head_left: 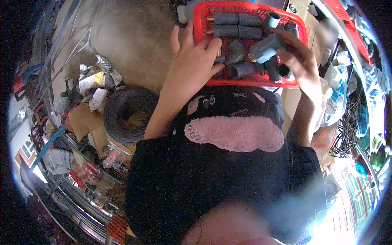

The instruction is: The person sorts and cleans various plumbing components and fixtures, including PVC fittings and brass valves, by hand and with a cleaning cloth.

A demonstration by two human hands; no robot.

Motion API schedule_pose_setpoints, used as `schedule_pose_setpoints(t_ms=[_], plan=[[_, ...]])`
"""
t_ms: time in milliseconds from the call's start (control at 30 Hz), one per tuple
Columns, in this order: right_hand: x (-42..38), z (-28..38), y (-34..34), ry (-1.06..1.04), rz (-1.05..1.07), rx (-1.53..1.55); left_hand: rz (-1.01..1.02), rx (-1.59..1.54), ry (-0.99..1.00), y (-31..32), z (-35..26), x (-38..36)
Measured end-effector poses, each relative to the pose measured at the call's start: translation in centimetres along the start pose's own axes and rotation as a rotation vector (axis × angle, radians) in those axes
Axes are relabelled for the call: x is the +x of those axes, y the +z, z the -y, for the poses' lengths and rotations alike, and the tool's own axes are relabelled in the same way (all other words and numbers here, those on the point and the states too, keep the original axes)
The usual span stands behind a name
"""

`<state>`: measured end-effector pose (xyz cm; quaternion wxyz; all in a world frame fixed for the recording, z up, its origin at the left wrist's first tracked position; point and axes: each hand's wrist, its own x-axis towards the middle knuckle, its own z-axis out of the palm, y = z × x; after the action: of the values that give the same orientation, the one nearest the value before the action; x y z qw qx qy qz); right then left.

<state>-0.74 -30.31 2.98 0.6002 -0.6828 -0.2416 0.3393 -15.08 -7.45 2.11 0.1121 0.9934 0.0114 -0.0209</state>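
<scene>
A red plastic basket [300, 36] holds several dark grey pipe fittings, some with brass-coloured ends. Two rows of them [238, 32] lie at its upper left. My right hand [300, 61] grips a grey fitting [265, 47] between thumb and fingers, tilted above the basket's right half. My left hand [195, 59] reaches over the basket's left rim, fingertips on or close to a fitting near the left wall; what lies under them is partly hidden. Another grey fitting [241, 70] rests near the basket's front edge.
A black coil of tubing [130, 114] lies at the left beside cardboard [87, 122] and crumpled plastic bags [98, 77]. At the right are plastic bags [337, 81], a bundle of black wire pieces [347, 126] and another red basket [359, 38].
</scene>
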Motion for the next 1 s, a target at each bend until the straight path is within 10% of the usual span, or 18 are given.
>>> schedule_pose_setpoints(t_ms=[300,600,1000], plan=[[0.0,-0.6,1.5,0.201,-0.265,0.784,-0.156,-0.218,-0.017,-0.2,0.7,-1.4],[0.3,-3.1,5.6,0.336,-0.019,0.636,-0.455,-0.773,0.006,0.4,2.6,-0.6],[1.1,-5.7,7.0,0.271,0.08,0.688,-0.283,-2.912,0.011,1.1,2.1,-1.4]])
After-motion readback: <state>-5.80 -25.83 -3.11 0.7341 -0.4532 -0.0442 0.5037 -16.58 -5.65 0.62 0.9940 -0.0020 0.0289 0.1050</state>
